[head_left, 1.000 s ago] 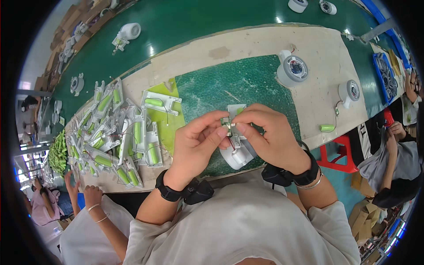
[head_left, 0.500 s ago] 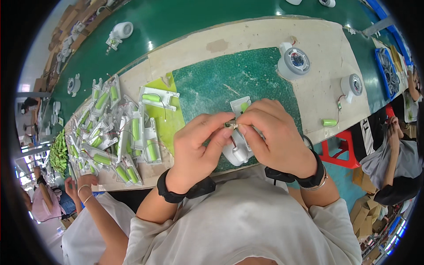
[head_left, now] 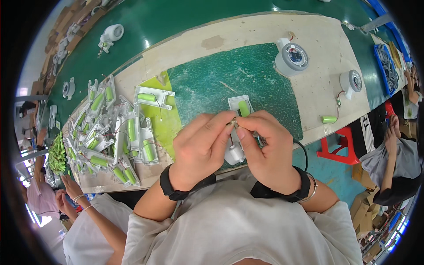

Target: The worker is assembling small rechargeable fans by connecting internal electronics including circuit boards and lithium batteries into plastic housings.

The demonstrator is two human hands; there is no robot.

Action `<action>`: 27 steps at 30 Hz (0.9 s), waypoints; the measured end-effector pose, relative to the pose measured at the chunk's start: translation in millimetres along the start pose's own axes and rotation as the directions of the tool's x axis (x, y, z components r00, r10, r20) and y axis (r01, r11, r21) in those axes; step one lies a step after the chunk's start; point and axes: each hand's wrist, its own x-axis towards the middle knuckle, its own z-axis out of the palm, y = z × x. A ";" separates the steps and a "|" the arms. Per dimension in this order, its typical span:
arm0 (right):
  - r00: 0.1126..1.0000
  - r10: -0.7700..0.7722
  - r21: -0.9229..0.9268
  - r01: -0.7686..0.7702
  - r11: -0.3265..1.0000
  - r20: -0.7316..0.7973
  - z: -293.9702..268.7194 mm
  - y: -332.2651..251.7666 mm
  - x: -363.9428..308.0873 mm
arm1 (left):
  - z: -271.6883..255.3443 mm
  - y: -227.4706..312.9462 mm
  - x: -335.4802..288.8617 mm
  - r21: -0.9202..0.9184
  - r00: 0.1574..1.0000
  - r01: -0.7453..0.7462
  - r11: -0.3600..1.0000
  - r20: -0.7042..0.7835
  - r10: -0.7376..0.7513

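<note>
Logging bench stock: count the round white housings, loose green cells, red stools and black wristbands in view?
Round white housings: 4
Loose green cells lying alone: 1
Red stools: 1
Black wristbands on the left hand and right hand: 2
Total: 8
The piled white frames with green cells are too overlapped to count.

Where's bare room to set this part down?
Free: the green mat beyond the hands, and bare board between the mat and the round fan housing. Crowded: the pile of battery holders on the left.
</note>
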 end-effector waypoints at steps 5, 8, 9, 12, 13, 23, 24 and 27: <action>0.999 -0.033 -0.038 0.034 0.999 0.036 -2.3 -0.5 0.5 | -0.9 -1.9 1.1 0.040 0.997 -0.076 0.996 0.031 0.074; 0.989 -0.063 -0.041 0.069 0.997 0.134 -13.2 7.4 12.3 | -3.6 -6.7 -2.5 -0.212 0.975 0.180 0.961 0.167 -0.146; 0.976 -0.076 -0.021 0.082 0.996 0.202 -17.7 10.6 16.6 | -5.0 -8.9 -4.5 -0.421 0.891 0.437 0.794 0.322 -0.320; 0.971 -0.132 -0.007 0.136 0.991 0.198 -19.5 13.5 25.0 | -12.1 -18.5 -3.9 -0.644 0.812 0.577 0.502 0.517 -0.270; 0.970 -0.183 -0.025 0.189 0.982 0.162 -18.7 13.7 25.3 | -12.9 -19.2 -3.7 -0.642 0.809 0.582 0.500 0.520 -0.274; 0.866 0.073 -0.188 0.025 0.982 0.495 -37.0 25.6 -7.3 | -20.5 -34.2 -20.2 -0.792 0.835 0.531 0.301 0.428 -0.346; 0.829 0.131 -0.202 -0.022 0.979 0.544 -36.7 26.4 -3.2 | -20.1 -34.8 -21.7 -0.807 0.834 0.522 0.276 0.416 -0.361; 0.786 0.136 -0.230 0.009 0.973 0.603 -36.0 30.7 0.7 | -19.2 -36.1 -26.0 -0.811 0.846 0.505 0.296 0.396 -0.357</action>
